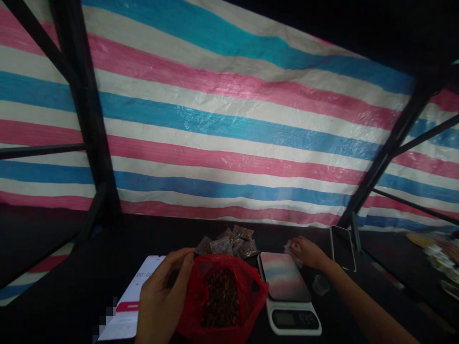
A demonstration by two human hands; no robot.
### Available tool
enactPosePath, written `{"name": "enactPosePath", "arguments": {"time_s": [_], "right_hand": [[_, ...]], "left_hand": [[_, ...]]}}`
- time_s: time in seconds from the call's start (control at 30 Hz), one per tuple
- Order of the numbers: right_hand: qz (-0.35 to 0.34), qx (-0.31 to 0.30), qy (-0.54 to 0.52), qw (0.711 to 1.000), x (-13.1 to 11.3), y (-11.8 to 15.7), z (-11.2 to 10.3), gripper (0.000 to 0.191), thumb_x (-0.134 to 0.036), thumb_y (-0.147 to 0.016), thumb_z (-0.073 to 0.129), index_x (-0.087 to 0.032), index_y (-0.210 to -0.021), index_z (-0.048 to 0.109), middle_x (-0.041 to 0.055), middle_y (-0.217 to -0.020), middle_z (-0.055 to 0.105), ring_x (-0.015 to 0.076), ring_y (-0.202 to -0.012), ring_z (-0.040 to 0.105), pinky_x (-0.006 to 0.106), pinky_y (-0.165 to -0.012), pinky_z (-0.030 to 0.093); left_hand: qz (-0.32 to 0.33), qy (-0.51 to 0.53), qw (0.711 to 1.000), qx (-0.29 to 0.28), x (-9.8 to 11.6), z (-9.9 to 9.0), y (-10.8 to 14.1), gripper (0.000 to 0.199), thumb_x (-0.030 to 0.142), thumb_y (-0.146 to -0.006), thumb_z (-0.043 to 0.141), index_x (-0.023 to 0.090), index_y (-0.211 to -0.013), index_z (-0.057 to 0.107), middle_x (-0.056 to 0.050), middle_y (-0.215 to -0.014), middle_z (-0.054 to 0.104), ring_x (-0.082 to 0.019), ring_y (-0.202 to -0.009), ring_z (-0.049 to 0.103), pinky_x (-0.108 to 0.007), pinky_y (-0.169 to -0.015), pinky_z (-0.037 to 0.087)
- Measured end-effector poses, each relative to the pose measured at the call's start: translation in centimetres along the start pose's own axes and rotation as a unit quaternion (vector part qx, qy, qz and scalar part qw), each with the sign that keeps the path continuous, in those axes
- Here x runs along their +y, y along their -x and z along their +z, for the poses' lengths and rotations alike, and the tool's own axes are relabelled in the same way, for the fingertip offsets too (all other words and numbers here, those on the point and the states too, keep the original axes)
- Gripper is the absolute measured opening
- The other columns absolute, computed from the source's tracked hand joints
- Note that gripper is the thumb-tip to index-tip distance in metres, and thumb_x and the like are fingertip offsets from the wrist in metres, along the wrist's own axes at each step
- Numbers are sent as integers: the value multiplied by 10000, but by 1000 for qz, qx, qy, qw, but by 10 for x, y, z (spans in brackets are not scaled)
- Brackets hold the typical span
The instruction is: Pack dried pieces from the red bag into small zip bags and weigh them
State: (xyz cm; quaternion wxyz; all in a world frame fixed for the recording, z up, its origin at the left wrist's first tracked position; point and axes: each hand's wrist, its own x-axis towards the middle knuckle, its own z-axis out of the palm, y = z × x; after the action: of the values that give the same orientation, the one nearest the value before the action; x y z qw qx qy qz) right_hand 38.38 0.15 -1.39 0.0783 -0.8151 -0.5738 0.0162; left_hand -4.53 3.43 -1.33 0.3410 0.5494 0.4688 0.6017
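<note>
My left hand (161,294) is closed at the left rim of an open red plastic bag (251,282), thumb and forefinger pinching its edge. Inside the bag lies a heap of small dark brown dried pieces (220,298), too fine to name. My right hand (307,252) reaches past the scale, its fingers closed on clear plastic bags (291,249). Between my hands, to the right of the red bag, sits a white digital kitchen scale (285,277) with a bare, shiny platform. Behind the red bag lies a pile of small filled clear packets (233,241).
A phone with a lit timer screen (143,277) lies left of my left hand. A dark-screened phone (343,248) is at the right back, and a small clear cup (321,285) stands beside the scale. Black frame posts (88,119) and striped plastic sheeting (233,124) rise behind the table.
</note>
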Motion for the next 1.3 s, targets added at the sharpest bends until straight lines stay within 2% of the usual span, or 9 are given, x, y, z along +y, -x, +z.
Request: {"name": "enactPosePath", "arguments": {"time_s": [0.13,0.27,0.4,0.57,0.73,0.9,1.03,1.17,1.3], "right_hand": [[-15,4,9,1000,-21,-12,-10,169,-130,-991,616,-161,-990,781,149,-1117,774,267,-1077,737,365,-952,532],[-68,-13,-16,997,-83,-28,-1,275,-377,-1033,686,-183,-1228,702,82,-1248,723,238,-1086,716,456,-957,603],[-110,-35,-49,992,-145,-47,22,352,-388,-1033,686,-199,-1330,663,101,-1352,680,257,-1139,701,470,-962,613],[-80,-1,-83,993,-165,-58,19,326,-368,-1029,692,-194,-1303,676,103,-1321,693,258,-1129,705,465,-957,609],[-140,84,-165,973,-170,-7,-9,236,-281,-1053,579,-205,-1197,750,110,-1206,762,263,-1130,706,428,-1043,541],[-273,110,-334,895,-184,72,-3,176,-288,-994,683,-295,-1121,804,54,-1168,772,257,-1146,687,423,-1059,526],[-258,122,-375,882,-187,96,9,211,-279,-990,690,-333,-1155,809,58,-1202,765,270,-1163,679,477,-1105,492],[-219,188,-406,867,-196,103,5,254,-263,-963,660,-318,-1173,792,92,-1290,715,295,-1241,639,474,-1096,497],[-194,84,-458,864,-217,110,-3,116,-306,-957,693,-275,-999,796,53,-992,764,244,-955,706,354,-876,546]], "left_hand": [[28,-3,1000,-6,-4,1,0,326,530,-811,714,237,-913,816,-54,-904,836,-248,-837,795,-322,-787,657],[32,-18,999,-10,-9,4,1,367,565,-834,701,234,-939,817,-62,-957,839,-262,-891,796,-344,-831,652],[45,-24,998,-28,-10,8,3,350,567,-875,685,248,-940,816,-56,-974,832,-258,-920,788,-338,-849,640],[71,-26,996,-53,-8,6,5,308,538,-911,674,264,-919,815,-34,-888,808,-240,-843,759,-332,-841,619],[-10,41,996,-77,-8,8,3,401,593,-921,681,235,-1069,784,-56,-973,805,-243,-926,764,-328,-861,609],[-96,115,970,-189,3,21,7,557,743,-859,687,198,-957,744,4,-724,688,-151,-592,607,-253,-548,502],[-150,148,945,-249,6,31,13,625,803,-718,784,187,-795,707,37,-585,602,-126,-519,529,-233,-492,420],[-155,210,935,-238,4,36,15,570,721,-692,875,185,-752,693,21,-617,654,-121,-557,570,-231,-554,454],[-161,231,932,-228,7,40,16,544,672,-684,915,185,-753,683,24,-662,664,-114,-602,575,-220,-589,456]]}}
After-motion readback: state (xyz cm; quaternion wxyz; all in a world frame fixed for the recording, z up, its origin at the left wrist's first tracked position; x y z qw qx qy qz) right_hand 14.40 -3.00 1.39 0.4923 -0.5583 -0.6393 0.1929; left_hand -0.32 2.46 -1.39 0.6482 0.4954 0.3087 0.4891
